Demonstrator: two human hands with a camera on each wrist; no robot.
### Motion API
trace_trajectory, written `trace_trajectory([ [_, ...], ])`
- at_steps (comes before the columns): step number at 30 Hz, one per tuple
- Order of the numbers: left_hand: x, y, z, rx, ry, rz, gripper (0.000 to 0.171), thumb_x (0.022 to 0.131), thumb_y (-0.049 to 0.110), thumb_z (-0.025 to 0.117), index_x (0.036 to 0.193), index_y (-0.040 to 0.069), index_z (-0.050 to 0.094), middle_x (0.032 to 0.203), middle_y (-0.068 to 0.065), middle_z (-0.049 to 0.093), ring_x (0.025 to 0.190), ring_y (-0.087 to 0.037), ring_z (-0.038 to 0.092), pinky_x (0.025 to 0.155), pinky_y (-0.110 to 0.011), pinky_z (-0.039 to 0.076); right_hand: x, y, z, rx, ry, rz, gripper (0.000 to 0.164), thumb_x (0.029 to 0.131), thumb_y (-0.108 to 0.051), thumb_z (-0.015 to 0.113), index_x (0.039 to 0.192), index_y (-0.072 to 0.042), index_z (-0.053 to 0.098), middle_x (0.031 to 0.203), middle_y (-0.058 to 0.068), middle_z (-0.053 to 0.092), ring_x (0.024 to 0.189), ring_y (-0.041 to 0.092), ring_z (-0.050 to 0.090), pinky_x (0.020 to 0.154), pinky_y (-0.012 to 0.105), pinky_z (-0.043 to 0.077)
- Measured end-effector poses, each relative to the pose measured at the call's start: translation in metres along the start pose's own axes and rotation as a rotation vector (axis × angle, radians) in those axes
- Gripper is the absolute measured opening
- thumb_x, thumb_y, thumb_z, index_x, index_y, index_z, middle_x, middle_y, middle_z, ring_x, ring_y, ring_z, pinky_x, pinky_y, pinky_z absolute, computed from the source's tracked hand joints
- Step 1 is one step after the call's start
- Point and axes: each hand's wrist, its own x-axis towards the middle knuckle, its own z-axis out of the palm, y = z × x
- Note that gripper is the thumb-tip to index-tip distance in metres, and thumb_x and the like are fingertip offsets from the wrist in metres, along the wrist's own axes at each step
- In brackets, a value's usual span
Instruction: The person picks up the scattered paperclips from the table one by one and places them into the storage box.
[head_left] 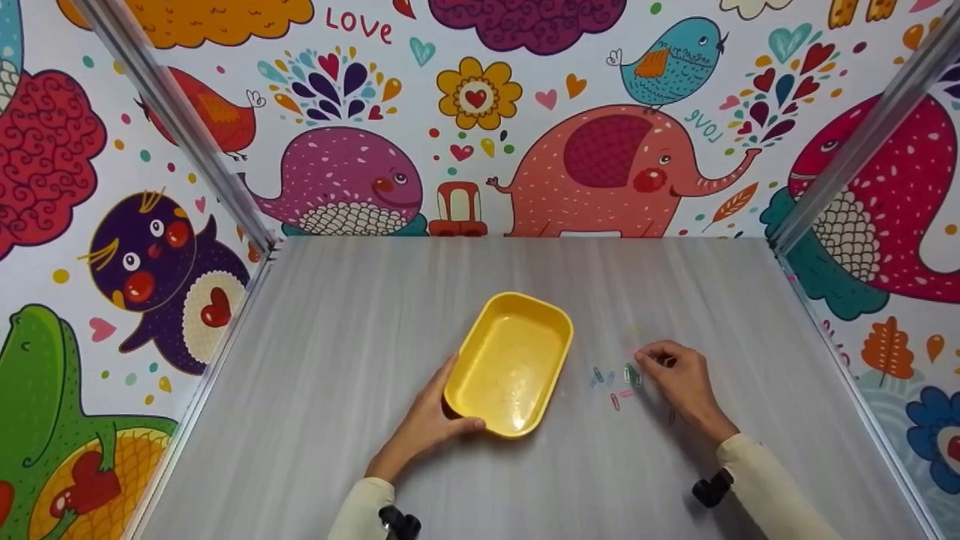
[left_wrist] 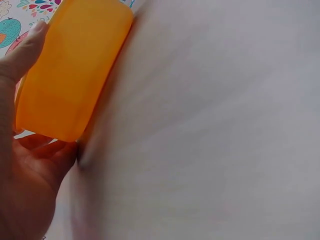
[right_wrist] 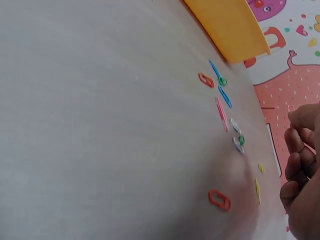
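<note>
A shallow yellow plastic tray (head_left: 511,360) stands tilted to the right in the middle of the table, and nothing lies in it. My left hand (head_left: 431,420) grips its near left corner, thumb at the near edge and fingers along the left side; in the left wrist view the thumb (left_wrist: 31,45) lies against the tray wall. To the right, my right hand (head_left: 684,379) pinches a small pink paper clip (right_wrist: 291,108) between thumb and forefinger, above the table. Several coloured paper clips (head_left: 615,401) lie scattered between that hand and the tray.
One red paper clip (right_wrist: 220,200) lies apart from the others, beneath the right hand. Two yellow ones, such as this yellow clip (right_wrist: 258,191), lie farther out. The grey table (head_left: 337,300) is bounded by metal rails (head_left: 847,135) and walls printed with cartoon animals.
</note>
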Motion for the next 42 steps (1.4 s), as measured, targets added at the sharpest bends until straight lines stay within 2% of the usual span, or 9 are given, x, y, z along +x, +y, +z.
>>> trace_trajectory([
  [6,0.001,-0.001,0.001,-0.005,0.007,0.000,0.120,0.085,0.032,0.099,0.177,0.013,0.024,0.177,-0.012,0.035,0.155,-0.031,0.045,0.127,-0.059,0.032,0.002,-0.011,0.008,0.037,-0.005,-0.051,0.005,0.099,-0.011,0.084,0.095,-0.008,0.084,0.086,0.006,0.071,0.077,0.017,0.056,0.065,0.021,0.044],
  [11,0.001,-0.001,0.001,0.003,0.013,-0.010,0.119,0.085,0.030,0.099,0.177,0.015,0.025,0.178,-0.009,0.035,0.156,-0.029,0.045,0.128,-0.060,0.031,0.002,-0.023,0.017,0.060,-0.018,-0.088,0.005,0.098,-0.008,0.084,0.096,-0.003,0.083,0.085,0.009,0.072,0.076,0.016,0.055,0.066,0.020,0.042],
  [14,0.000,-0.001,0.001,0.002,0.013,-0.006,0.119,0.086,0.030,0.099,0.177,0.015,0.024,0.178,-0.009,0.035,0.156,-0.029,0.044,0.128,-0.061,0.031,0.000,-0.043,0.021,0.067,-0.037,-0.091,0.004,0.098,-0.003,0.083,0.096,0.000,0.082,0.087,0.012,0.072,0.077,0.017,0.055,0.068,0.019,0.043],
  [17,0.000,-0.001,0.001,-0.001,0.013,-0.009,0.119,0.086,0.030,0.099,0.177,0.016,0.024,0.178,-0.009,0.034,0.156,-0.030,0.044,0.128,-0.061,0.030,-0.001,-0.053,0.025,0.080,-0.053,-0.103,0.005,0.098,-0.002,0.082,0.095,0.002,0.081,0.087,0.013,0.072,0.078,0.016,0.055,0.069,0.020,0.042],
  [22,0.000,0.000,0.000,-0.006,0.007,-0.011,0.120,0.086,0.030,0.099,0.177,0.013,0.023,0.179,-0.008,0.033,0.158,-0.029,0.042,0.129,-0.061,0.028,0.006,-0.048,0.033,0.076,-0.088,-0.152,0.004,0.097,-0.008,0.086,0.095,-0.011,0.084,0.086,0.003,0.073,0.078,0.015,0.056,0.071,0.022,0.045],
  [25,0.000,0.000,0.001,-0.020,-0.002,-0.006,0.119,0.087,0.029,0.098,0.178,0.015,0.022,0.179,-0.008,0.033,0.158,-0.029,0.042,0.128,-0.061,0.029,0.008,-0.050,0.036,0.067,-0.115,-0.180,0.008,0.097,-0.013,0.087,0.094,-0.020,0.084,0.086,-0.003,0.073,0.079,0.016,0.059,0.074,0.025,0.046],
  [28,0.000,0.001,0.001,-0.028,-0.011,-0.004,0.119,0.088,0.030,0.097,0.178,0.017,0.021,0.179,-0.007,0.033,0.157,-0.029,0.043,0.128,-0.060,0.030,0.009,-0.054,0.039,0.075,-0.135,-0.190,0.007,0.098,-0.014,0.087,0.094,-0.020,0.084,0.086,-0.005,0.073,0.080,0.016,0.059,0.075,0.026,0.046],
  [35,0.001,0.003,0.001,-0.034,-0.016,-0.007,0.119,0.087,0.030,0.098,0.178,0.014,0.022,0.179,-0.008,0.033,0.156,-0.029,0.044,0.129,-0.059,0.030,0.012,-0.063,0.048,0.074,-0.178,-0.223,0.005,0.099,-0.011,0.084,0.096,-0.006,0.084,0.087,-0.005,0.075,0.081,0.016,0.060,0.076,0.026,0.046],
  [42,-0.001,0.000,0.000,-0.032,-0.002,-0.003,0.118,0.087,0.030,0.098,0.177,0.014,0.023,0.177,-0.010,0.036,0.153,-0.029,0.048,0.127,-0.059,0.034,0.021,-0.069,0.059,0.076,-0.234,-0.207,0.005,0.100,-0.013,0.083,0.100,-0.008,0.084,0.088,-0.003,0.073,0.082,0.020,0.060,0.075,0.027,0.047],
])
